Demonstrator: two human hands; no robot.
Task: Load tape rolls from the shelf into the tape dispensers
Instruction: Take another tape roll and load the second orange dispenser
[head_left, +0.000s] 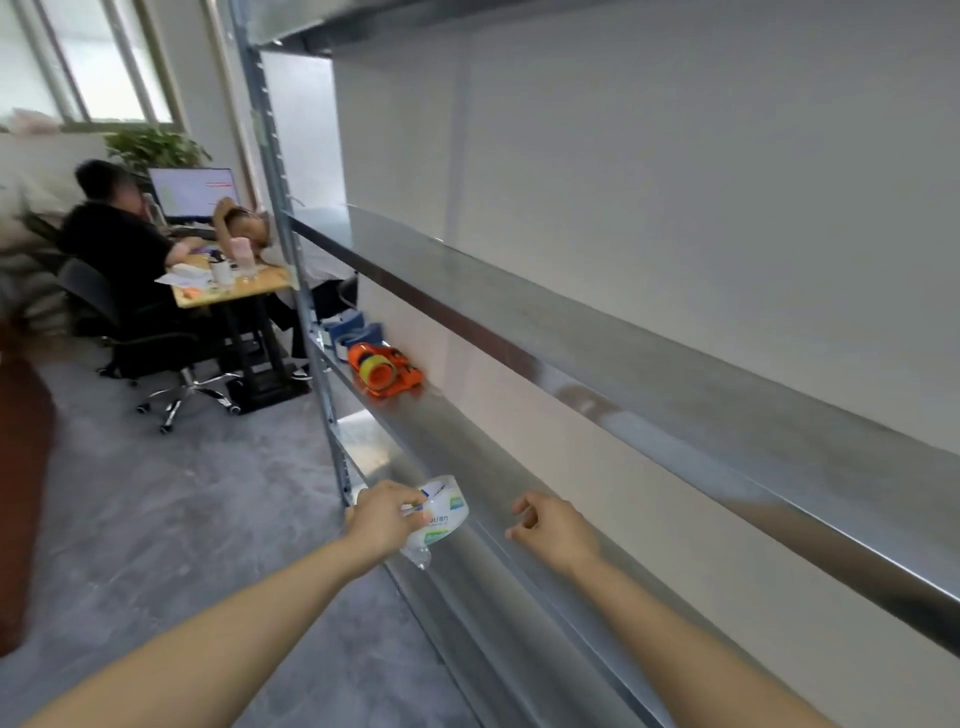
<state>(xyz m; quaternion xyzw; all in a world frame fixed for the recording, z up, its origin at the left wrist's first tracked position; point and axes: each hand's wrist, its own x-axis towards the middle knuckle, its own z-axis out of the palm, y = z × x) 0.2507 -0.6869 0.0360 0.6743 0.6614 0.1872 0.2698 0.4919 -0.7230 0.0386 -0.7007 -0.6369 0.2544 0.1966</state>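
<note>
Gripping tape roll (440, 512) — left hand (382, 522), right hand (553, 530) beside

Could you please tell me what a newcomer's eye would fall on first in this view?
Probably the bright orange tape dispenser lying on the metal shelf, with blue dispensers behind it. Next, the left hand gripping a clear printed tape roll at the shelf's edge, while the right hand hovers empty beside it.

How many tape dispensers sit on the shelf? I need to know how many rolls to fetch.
2, possibly more: an orange dispenser on the shelf, and a blue one behind it near the post. The blue shapes overlap, so a further dispenser may be hidden there.
</note>
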